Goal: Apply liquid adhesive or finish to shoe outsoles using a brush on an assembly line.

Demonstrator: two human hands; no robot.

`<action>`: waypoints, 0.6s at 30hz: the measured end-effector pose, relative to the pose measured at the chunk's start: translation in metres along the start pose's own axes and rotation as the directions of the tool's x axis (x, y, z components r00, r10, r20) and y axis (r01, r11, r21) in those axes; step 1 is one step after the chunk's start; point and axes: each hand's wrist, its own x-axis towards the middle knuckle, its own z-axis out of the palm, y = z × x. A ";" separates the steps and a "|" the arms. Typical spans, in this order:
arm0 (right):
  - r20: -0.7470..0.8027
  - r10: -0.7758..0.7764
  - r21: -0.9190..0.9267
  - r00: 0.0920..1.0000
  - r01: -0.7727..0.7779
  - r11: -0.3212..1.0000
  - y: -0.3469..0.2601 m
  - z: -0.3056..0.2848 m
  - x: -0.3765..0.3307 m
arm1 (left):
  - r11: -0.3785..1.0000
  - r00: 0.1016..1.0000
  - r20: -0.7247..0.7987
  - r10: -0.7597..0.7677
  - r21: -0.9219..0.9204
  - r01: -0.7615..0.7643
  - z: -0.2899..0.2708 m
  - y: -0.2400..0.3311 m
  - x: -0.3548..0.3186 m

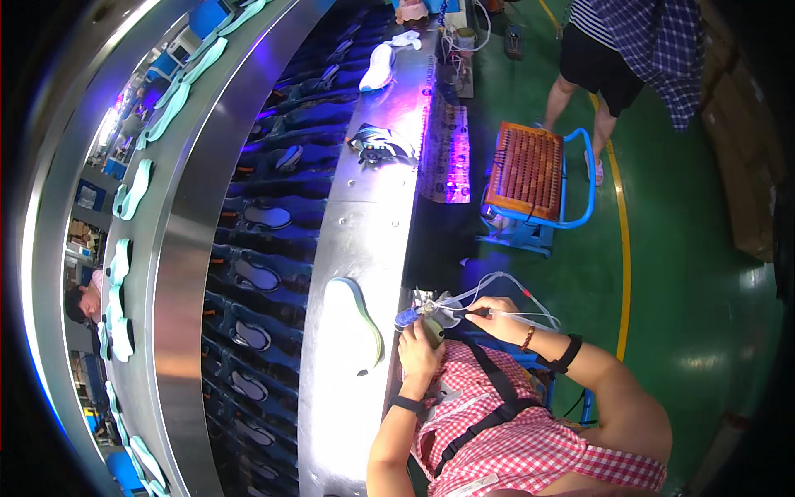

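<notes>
My left hand (419,352) curls around an olive-green rounded piece (433,330) close to my apron, at the bench edge. What kind of piece it is I cannot make out. My right hand (497,318) is closed in a pinch on a thin dark-handled tool (475,313), whose tip points toward that piece. Just beyond both hands sit a blue bundle (406,318) and a small fitting with clear tubes (497,279). A white shoe sole with a pale green edge (344,305) lies on the metal bench (338,439), left of my left hand.
Along the bench's far part lie a black-and-white shoe (383,144) and a white shoe (378,68). Left of it runs a dark rack (273,331) carrying shoe parts, then a belt (137,290) with pale soles. A blue-framed chair (526,171) and a standing person (609,58) are ahead right.
</notes>
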 end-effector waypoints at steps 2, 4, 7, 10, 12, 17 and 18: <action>0.009 -0.032 -0.162 0.999 0.033 0.986 0.016 0.020 0.001 | 0.999 0.999 -0.040 0.033 0.034 -0.032 0.003 -0.001 -0.004; 0.015 0.028 -0.245 0.999 -0.024 0.969 0.040 0.045 0.007 | 0.999 1.000 0.009 0.014 0.037 -0.014 0.004 -0.001 -0.004; -0.092 -0.052 -0.338 0.994 0.019 0.941 0.076 0.074 0.010 | 1.000 1.000 0.024 0.005 0.017 -0.006 0.005 0.006 -0.006; -0.026 0.070 -0.434 0.997 -0.074 0.898 0.080 0.081 0.011 | 1.000 1.000 0.009 0.005 0.026 -0.005 0.005 0.003 -0.005; -0.010 0.069 -0.500 0.998 -0.065 0.863 0.076 0.079 0.007 | 1.000 1.000 -0.007 0.018 -0.007 -0.018 0.004 0.003 -0.004; -0.047 -0.162 -0.315 0.986 0.139 0.939 0.083 0.071 -0.003 | 0.999 0.999 0.022 -0.027 -0.021 0.028 0.000 0.002 0.000; -0.051 -0.150 -0.288 0.987 0.129 0.949 0.078 0.072 -0.003 | 0.999 1.000 0.018 -0.023 -0.023 0.023 0.001 0.002 0.000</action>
